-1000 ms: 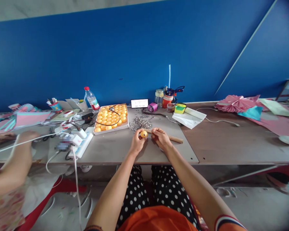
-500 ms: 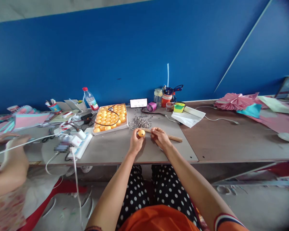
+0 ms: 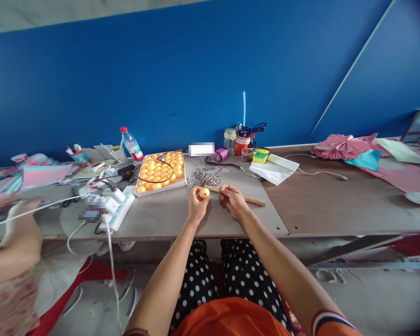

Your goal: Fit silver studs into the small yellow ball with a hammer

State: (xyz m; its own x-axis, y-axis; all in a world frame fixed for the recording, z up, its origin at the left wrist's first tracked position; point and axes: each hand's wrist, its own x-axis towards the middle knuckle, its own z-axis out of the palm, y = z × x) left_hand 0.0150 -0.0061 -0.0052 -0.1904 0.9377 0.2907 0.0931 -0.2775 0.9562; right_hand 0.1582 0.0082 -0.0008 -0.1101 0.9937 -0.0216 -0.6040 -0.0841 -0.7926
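Note:
My left hand (image 3: 197,207) grips an orange ping-pong ball (image 3: 205,192) between thumb and fingers. A small dark spot shows on the side of the ball facing me. My right hand (image 3: 232,199) is closed, thumb and fingertips together, a short way to the right of the ball; what it pinches is too small to make out. Behind and partly under this hand lies a wooden stick (image 3: 255,201). Just beyond both hands is a scattered pile of small shiny metal pieces (image 3: 206,177). A shallow tray (image 3: 161,189) of similar orange balls lies to the left, a dark cord across it.
A power strip (image 3: 121,212) with plugs and white cables sits left. A water bottle (image 3: 131,145) stands behind the tray. At the back are a jar (image 3: 230,141), a purple object (image 3: 220,154) and white paper (image 3: 276,171). Another person's arm (image 3: 23,233) rests far left.
The ball and my left fingers have shifted very slightly left and turned a little. My right hand stays nearly in place.

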